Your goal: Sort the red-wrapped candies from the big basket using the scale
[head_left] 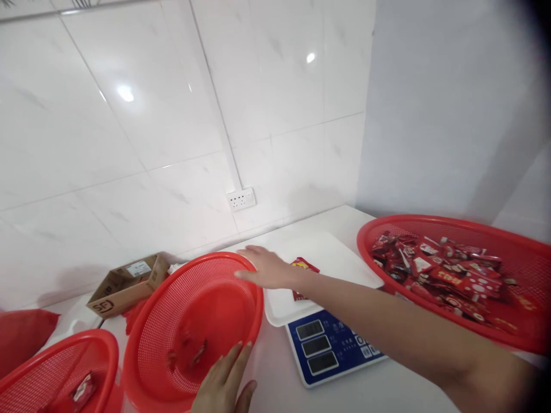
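A red plastic basket (150, 321) stands tilted on the white table, with a few small wrapped pieces (198, 351) near its bottom. My right hand (262, 268) reaches across from the right and lies at the basket's upper right rim, fingers apart. Near the lower right rim, my left hand (226, 378) has its fingers spread, its palm toward the basket. Right of the basket is a blue and white scale (340, 350) with a white tray (340, 258) on top. A red packet (305, 264) on that tray is partly hidden by my right forearm.
At the right, a large red basket (434, 221) holds many red wrapped packets (451, 275). Another red basket (43, 367) with a packet sits at the lower left. A cardboard box (129, 287) and a red bag (26, 335) are near the tiled wall.
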The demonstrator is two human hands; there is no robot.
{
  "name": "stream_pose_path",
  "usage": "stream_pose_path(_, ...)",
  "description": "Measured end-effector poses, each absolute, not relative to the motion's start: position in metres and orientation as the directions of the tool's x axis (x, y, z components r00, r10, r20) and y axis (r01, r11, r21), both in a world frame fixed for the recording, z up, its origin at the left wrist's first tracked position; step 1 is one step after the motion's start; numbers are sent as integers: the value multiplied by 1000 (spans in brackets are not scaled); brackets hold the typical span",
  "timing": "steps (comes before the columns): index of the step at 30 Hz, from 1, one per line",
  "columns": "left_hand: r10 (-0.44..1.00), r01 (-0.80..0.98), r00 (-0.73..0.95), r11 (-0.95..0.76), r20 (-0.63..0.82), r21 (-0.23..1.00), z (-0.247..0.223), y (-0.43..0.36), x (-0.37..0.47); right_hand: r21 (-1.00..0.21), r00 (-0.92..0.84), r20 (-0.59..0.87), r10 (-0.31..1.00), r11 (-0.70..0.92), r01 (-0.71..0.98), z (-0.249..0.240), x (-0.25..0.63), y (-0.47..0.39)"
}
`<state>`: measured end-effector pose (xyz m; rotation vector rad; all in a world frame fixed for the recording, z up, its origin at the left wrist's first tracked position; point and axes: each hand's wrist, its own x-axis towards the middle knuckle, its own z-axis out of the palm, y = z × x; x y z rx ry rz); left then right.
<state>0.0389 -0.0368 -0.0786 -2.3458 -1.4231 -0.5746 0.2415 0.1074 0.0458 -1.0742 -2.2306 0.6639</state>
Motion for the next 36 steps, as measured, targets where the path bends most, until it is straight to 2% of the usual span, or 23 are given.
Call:
stream_pose_path(3, 731, 883, 434, -462, 527, -86, -75, -38, 39, -440, -487, 134, 863, 493, 751, 29, 295, 107)
stream_pose_path(7, 713, 873, 463, -471, 526, -128, -67, -36, 43, -345, -569, -56, 820, 519, 782, 6, 342, 97)
stream_pose_path(9, 710, 864, 486, -476, 509, -162, -61, -34, 44, -311, -612, -28, 791, 575, 757, -3, 349, 94)
stream_pose_path(11, 691, 835, 542, -510, 479, -207, -56, -31, 43, -291, -635, 72, 770, 625, 725, -10, 348, 95)
stream_pose_path(14, 665, 795, 602, -549, 442, -256, -50, -30, 42, -426, -555, 207, 805, 585, 690, -15, 344, 102)
stream_pose_path(19, 693, 811, 582, -534, 425, -239, -44, -38, 43, -684, -324, 251, 912, 404, 608, -12, 337, 116)
stream_pose_path(22, 730, 837, 541, -514, 419, -186, -40, -44, 47, -835, -248, 218, 944, 311, 454, -1, 314, 118)
stream_pose_path(24, 753, 856, 510, -494, 416, -154, -36, -47, 51, -912, -264, 193, 945, 272, 307, 10, 289, 116)
stream_pose_path(29, 816, 890, 448, -447, 365, -92, -28, -51, 58, -987, -414, 145, 898, 162, 4, 44, 233, 101)
stream_pose_path(31, 837, 898, 432, -435, 335, -71, -28, -52, 58, -994, -483, 113, 868, 98, -57, 53, 226, 94)
stream_pose_path(33, 858, 907, 412, -418, 307, -51, -30, -52, 57, -995, -532, 103, 840, 93, -46, 55, 230, 87)
stream_pose_path(36, 894, 929, 360, -369, 267, -18, -31, -52, 52, -979, -528, 150, 836, 200, 38, 48, 251, 73)
